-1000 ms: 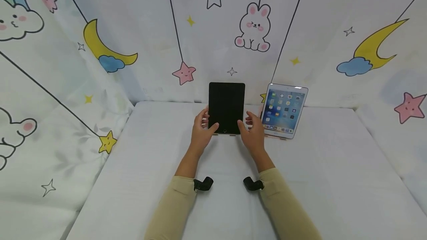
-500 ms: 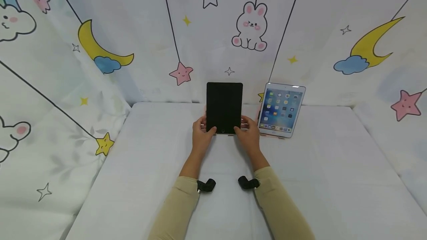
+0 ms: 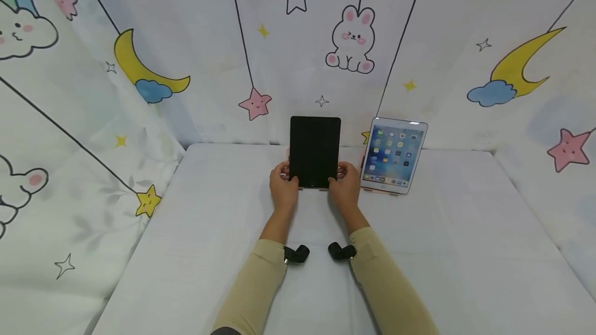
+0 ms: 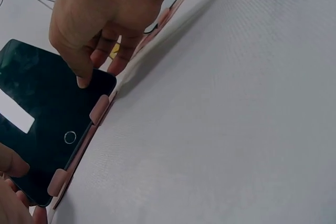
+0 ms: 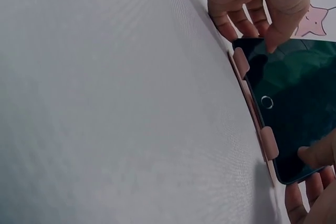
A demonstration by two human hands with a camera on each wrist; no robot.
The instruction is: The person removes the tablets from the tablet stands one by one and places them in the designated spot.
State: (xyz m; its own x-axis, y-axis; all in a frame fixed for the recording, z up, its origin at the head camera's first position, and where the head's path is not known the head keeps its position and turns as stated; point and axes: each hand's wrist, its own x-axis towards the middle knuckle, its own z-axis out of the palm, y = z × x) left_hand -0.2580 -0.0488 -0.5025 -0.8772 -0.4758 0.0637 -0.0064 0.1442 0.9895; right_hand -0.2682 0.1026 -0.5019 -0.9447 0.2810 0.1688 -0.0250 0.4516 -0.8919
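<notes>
A black-screened tablet [image 3: 315,151] leans upright on a pink stand [image 4: 99,109] at the back middle of the table. My left hand [image 3: 284,187] pinches its lower left corner, thumb on the front and fingers behind the edge. At the lower right corner, my right hand [image 3: 345,186] holds it in the same way. Both thumbs rest on the glass in the right wrist view, either side of the round home button [image 5: 267,102]. The stand's two pink lips [image 5: 269,142] still sit in front of the tablet's bottom edge. Most of the stand is hidden behind the tablet.
A white tablet [image 3: 395,155] with a lit screen of app icons leans on another pink stand just to the right. The white table [image 3: 447,252] extends in front and to the sides. Behind rises a cloth backdrop [image 3: 298,61] printed with stars, moons and rabbits.
My right hand has come in from beside the tablet and taken hold of its lower right corner. My left hand has shifted slightly lower on its side. The tablet stays on its stand.
</notes>
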